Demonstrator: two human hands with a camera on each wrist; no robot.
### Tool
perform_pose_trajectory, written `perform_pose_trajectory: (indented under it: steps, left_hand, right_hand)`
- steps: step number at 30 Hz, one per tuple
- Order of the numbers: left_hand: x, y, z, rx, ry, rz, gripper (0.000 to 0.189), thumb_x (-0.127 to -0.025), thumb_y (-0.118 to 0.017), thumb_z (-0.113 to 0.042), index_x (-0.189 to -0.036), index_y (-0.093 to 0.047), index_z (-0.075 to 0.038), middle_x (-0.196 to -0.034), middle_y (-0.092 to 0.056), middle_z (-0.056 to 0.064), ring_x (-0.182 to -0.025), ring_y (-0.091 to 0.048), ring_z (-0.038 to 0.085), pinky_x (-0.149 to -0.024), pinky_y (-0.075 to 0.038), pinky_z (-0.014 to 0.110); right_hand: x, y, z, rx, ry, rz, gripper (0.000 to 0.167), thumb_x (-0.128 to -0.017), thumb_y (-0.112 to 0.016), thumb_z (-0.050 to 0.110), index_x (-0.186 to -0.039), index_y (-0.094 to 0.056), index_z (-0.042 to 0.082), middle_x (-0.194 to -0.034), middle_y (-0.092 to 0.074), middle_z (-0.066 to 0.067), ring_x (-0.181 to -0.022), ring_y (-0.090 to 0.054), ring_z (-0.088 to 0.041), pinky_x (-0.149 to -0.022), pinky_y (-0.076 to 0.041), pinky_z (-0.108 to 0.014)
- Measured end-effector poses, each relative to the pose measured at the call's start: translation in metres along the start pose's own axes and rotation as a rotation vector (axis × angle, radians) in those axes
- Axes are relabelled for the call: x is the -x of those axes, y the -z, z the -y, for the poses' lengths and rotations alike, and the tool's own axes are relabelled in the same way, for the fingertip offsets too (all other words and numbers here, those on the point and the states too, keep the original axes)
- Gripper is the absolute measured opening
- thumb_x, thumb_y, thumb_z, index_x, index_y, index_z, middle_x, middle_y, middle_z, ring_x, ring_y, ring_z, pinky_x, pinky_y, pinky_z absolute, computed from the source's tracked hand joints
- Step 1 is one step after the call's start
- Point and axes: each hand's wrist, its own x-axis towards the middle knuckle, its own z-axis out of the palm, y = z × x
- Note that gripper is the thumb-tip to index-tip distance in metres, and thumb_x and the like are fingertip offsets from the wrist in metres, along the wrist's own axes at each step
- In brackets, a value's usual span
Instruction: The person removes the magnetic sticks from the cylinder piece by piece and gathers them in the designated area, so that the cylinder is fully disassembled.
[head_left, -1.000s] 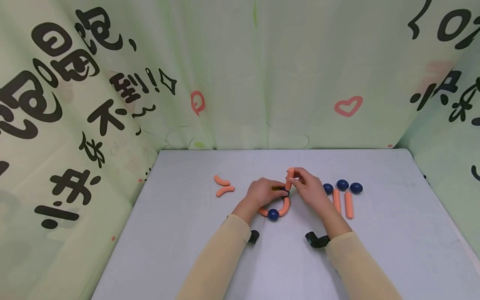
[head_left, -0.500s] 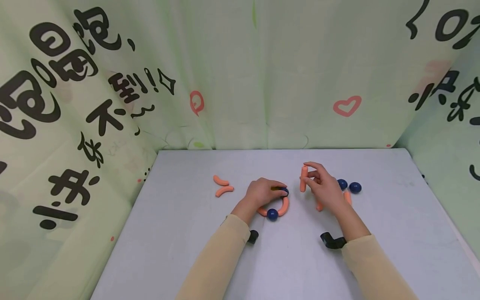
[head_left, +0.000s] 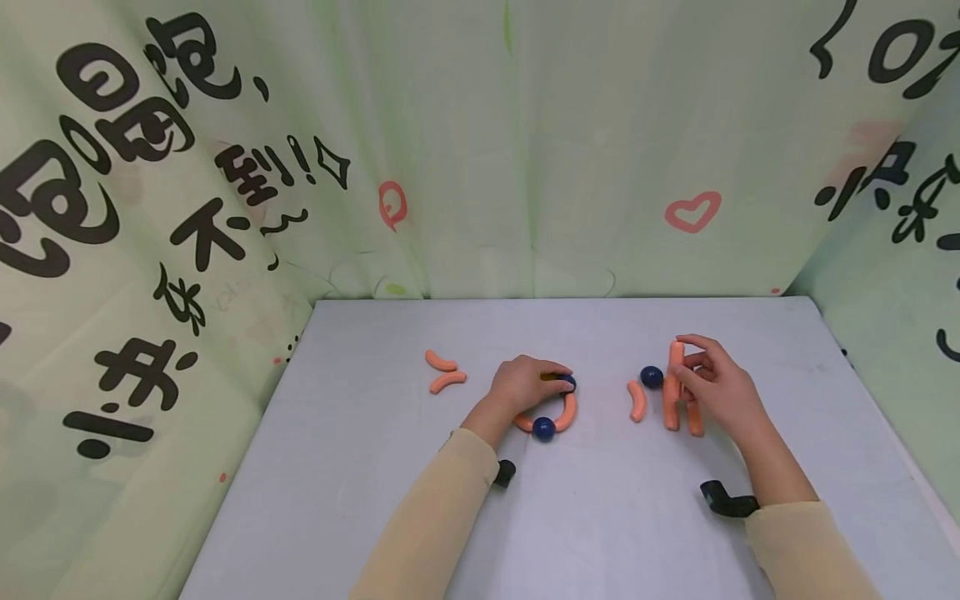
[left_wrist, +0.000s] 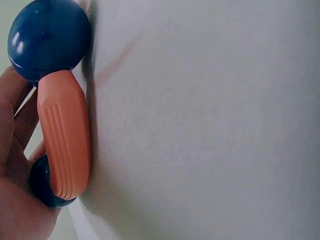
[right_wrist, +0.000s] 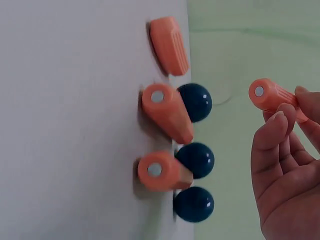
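Note:
My left hand (head_left: 522,387) grips a ring of curved orange magnetic rods and blue balls on the table, its fingers around a blue ball (head_left: 569,383) at the far side. Another blue ball (head_left: 543,428) sits at the ring's near side, joined to a curved orange rod (head_left: 570,412); the hand hides the rest. Off to the right, my right hand (head_left: 720,385) pinches a straight orange rod (right_wrist: 275,96) between thumb and fingers. This rod is raised above the table, a round metal disc showing in its end. In the head view it overlaps a lying straight rod (head_left: 671,410).
Beside the right hand lie a short curved rod (head_left: 637,401), a second straight rod (head_left: 695,420) and several blue balls (right_wrist: 194,204). Two curved orange rods (head_left: 441,361) lie left of the ring. A printed curtain (head_left: 465,167) stands behind the table (head_left: 360,467).
Carrying the straight orange rod, my right hand has moved right, away from the ring to over the loose rods and balls. My left hand has kept its place on the ring.

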Motion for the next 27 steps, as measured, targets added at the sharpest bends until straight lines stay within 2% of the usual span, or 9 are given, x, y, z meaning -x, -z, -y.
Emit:
perform_pose_trajectory:
  steps: [5, 11, 18, 27]
  left_hand:
    - [0.000, 0.000, -0.001, 0.012, 0.008, -0.005, 0.034, -0.092, -0.059, -0.059, -0.124, -0.063, -0.051, -0.128, -0.065, -0.020, -0.125, -0.057, 0.012, -0.109, -0.040, 0.038]
    - [0.000, -0.001, 0.000, 0.014, 0.005, -0.005, 0.034, -0.092, -0.059, -0.060, -0.124, -0.063, -0.051, -0.128, -0.065, -0.020, -0.125, -0.057, 0.013, -0.109, -0.040, 0.038]
    - [0.000, -0.001, 0.000, 0.017, 0.006, -0.007, 0.033, -0.091, -0.060, -0.059, -0.123, -0.064, -0.051, -0.127, -0.065, -0.020, -0.122, -0.058, 0.012, -0.107, -0.042, 0.037]
    - [-0.001, -0.002, 0.001, 0.011, 0.004, -0.007, 0.033, -0.091, -0.059, -0.060, -0.123, -0.063, -0.052, -0.127, -0.065, -0.020, -0.122, -0.058, 0.011, -0.106, -0.043, 0.036]
  right_hand:
    - [0.006, 0.016, -0.020, -0.007, -0.025, -0.021, 0.066, -0.099, -0.055, 0.045, -0.153, -0.030, 0.018, -0.121, -0.052, -0.016, -0.071, -0.062, -0.017, -0.061, -0.056, -0.032]
    - [0.010, 0.030, -0.041, 0.037, -0.065, -0.013, 0.068, -0.099, -0.055, 0.046, -0.153, -0.029, 0.013, -0.118, -0.053, -0.018, -0.070, -0.063, -0.015, -0.060, -0.055, -0.031]
    - [0.010, 0.033, -0.059, 0.087, -0.098, 0.028, 0.068, -0.099, -0.055, 0.045, -0.150, -0.031, 0.008, -0.113, -0.055, -0.021, -0.067, -0.063, -0.017, -0.058, -0.054, -0.031]
    - [0.011, 0.033, -0.076, 0.093, -0.111, 0.057, 0.067, -0.099, -0.055, 0.046, -0.148, -0.032, 0.006, -0.116, -0.053, -0.022, -0.066, -0.061, -0.014, -0.056, -0.055, -0.030]
